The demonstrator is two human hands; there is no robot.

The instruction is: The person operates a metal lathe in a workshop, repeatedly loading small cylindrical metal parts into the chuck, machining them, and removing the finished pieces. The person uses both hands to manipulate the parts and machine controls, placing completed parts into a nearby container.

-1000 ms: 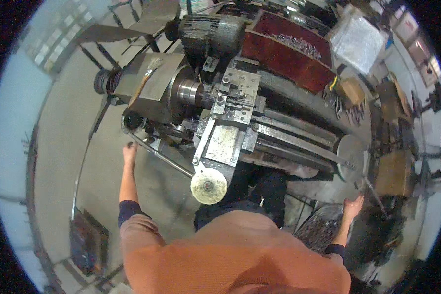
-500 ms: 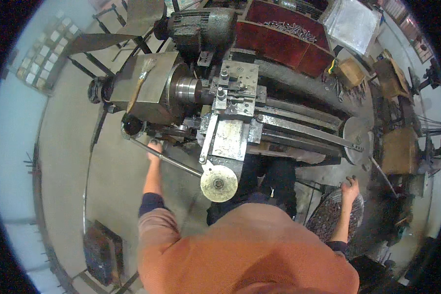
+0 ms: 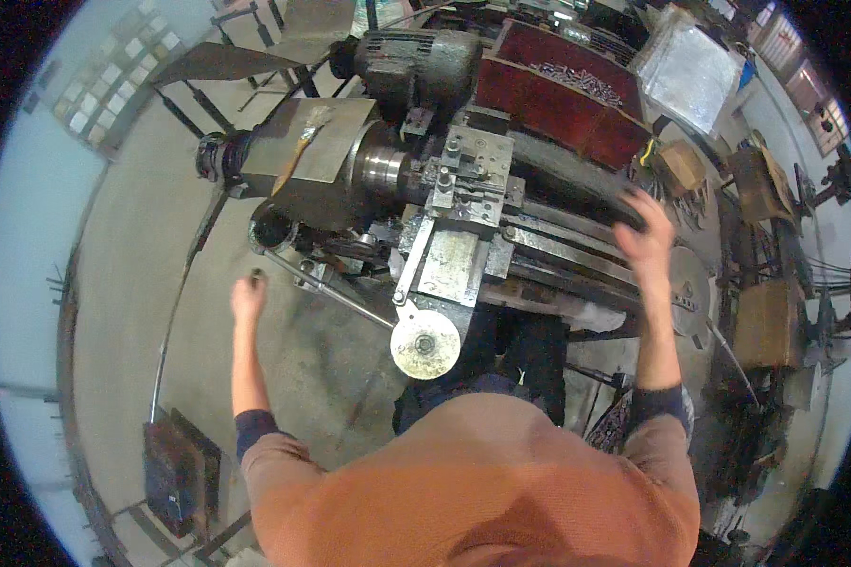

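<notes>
One small dark piece point(image 3: 256, 274) | pinched at tips of left fingers point(image 3: 254, 288) | right fingers point(image 3: 651, 212) loosely parted (blurred), near machine rails point(image 3: 577, 258)

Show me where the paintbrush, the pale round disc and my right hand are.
Paintbrush point(image 3: 296, 159): head view, on its wooden handle.
Pale round disc point(image 3: 425, 344): head view, on the hub at its centre.
Right hand point(image 3: 647, 237): head view, on the back of the hand.

Seen from here, the spindle collar point(image 3: 384, 171) shines like smooth, bright metal, and the long rod point(image 3: 350, 300) has a duller metallic sheen, while the motor point(image 3: 418, 68) looks ribbed and grimy. The round disc point(image 3: 425, 346) is blotchy metal; the brush handle point(image 3: 296, 161) looks wooden, the sweater point(image 3: 463, 472) matt knitted cloth.
</notes>
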